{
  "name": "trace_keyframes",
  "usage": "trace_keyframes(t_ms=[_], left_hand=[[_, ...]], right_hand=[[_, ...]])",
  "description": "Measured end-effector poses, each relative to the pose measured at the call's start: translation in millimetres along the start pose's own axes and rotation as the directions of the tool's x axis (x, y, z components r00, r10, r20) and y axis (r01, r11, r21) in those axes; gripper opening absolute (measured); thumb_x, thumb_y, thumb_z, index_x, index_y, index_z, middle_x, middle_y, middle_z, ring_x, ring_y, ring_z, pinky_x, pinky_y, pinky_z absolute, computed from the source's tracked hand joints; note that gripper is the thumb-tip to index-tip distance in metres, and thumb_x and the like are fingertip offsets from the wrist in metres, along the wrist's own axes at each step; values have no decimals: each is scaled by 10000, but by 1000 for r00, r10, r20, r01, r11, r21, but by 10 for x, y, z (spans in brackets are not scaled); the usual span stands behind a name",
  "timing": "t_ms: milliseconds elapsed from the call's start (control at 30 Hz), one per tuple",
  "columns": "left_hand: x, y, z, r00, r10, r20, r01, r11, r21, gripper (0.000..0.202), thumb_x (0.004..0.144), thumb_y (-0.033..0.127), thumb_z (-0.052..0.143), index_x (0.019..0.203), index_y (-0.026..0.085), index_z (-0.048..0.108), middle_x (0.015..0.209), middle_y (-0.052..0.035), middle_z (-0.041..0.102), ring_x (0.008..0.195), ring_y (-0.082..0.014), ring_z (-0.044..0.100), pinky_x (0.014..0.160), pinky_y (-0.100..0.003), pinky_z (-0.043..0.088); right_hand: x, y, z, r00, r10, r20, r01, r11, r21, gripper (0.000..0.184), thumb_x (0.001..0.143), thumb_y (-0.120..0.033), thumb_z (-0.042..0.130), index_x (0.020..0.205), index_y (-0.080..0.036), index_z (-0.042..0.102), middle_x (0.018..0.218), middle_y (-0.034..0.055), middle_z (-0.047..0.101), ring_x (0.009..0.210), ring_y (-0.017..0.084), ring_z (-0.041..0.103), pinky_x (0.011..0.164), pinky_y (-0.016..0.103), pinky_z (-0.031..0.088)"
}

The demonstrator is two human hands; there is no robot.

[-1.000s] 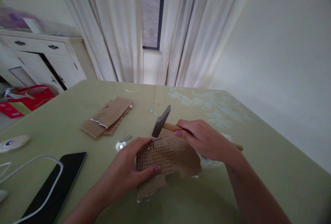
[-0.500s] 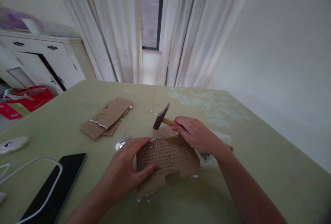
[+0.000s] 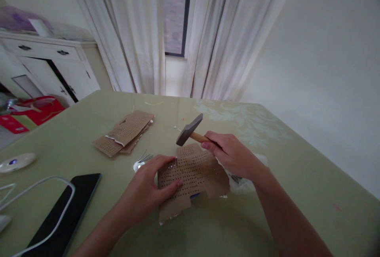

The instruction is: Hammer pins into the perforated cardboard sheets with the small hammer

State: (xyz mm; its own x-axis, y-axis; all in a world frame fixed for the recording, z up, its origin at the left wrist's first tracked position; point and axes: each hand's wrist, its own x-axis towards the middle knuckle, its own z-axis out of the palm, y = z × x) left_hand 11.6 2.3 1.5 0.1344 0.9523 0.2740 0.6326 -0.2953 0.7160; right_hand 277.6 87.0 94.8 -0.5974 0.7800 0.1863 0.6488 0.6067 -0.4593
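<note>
My right hand [image 3: 231, 152] is closed round the wooden handle of a hammer [image 3: 190, 129]. The hammer's dark metal head is raised above the far edge of a piece of brown cardboard [image 3: 192, 177] punched with rows of small holes. My left hand [image 3: 148, 181] grips the cardboard's left side, its thumb lying on top. By the left index fingertip stands a thin nail [image 3: 176, 162], upright on the cardboard; whether the finger steadies it is hard to see. Something blue [image 3: 195, 196] shows at the torn near edge, mostly hidden beneath.
Several loose nails [image 3: 145, 157] lie on a small white object beyond my left hand. More punched cardboard pieces [image 3: 130, 128] are stacked farther back. A clear plastic bag [image 3: 242, 185] sits under my right forearm. At left are a black tablet [image 3: 65, 213], a white cable and a white mouse-like device [image 3: 18, 162].
The hammer head has tilted and shifted slightly right. The cardboard's far edge lies lower, uncovering more of the piece behind it, and blue now shows at the near edge.
</note>
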Motion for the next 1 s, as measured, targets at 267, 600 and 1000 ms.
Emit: trace_keyframes(t_ms=[267, 600, 1000], left_hand=[[51, -3, -23, 998, 23, 54, -17, 995, -102, 408, 919, 412, 800, 1294, 285, 702, 1254, -66, 748, 1152, -281, 710, 1015, -439, 580], [70, -46, 29, 998, 48, 41, -40, 985, -166, 414, 914, 373, 822, 1314, 315, 732, 1375, -61, 729, 1270, -281, 683, 1121, -456, 543], [78, -27, 34, 999, 21, 49, -11, 983, -184, 387, 905, 383, 827, 1280, 314, 757, 1331, -55, 776, 1237, -288, 714, 1098, -464, 554]], right_hand=[[-165, -370, -119, 996, 67, 58, -58, 987, -148, 362, 1139, -426, 504, 844, -226, 571, 732, 2, 639, 657, 170, 556, 658, 328, 298], [-156, -363, -121, 993, 98, 73, -84, 982, -171, 351, 1134, -385, 528, 829, -217, 574, 727, 1, 645, 653, 161, 554, 657, 328, 285], [-150, -359, -68, 989, 80, 126, -49, 972, -230, 333, 1132, -374, 537, 856, -212, 631, 737, 6, 670, 662, 166, 569, 654, 316, 287]])
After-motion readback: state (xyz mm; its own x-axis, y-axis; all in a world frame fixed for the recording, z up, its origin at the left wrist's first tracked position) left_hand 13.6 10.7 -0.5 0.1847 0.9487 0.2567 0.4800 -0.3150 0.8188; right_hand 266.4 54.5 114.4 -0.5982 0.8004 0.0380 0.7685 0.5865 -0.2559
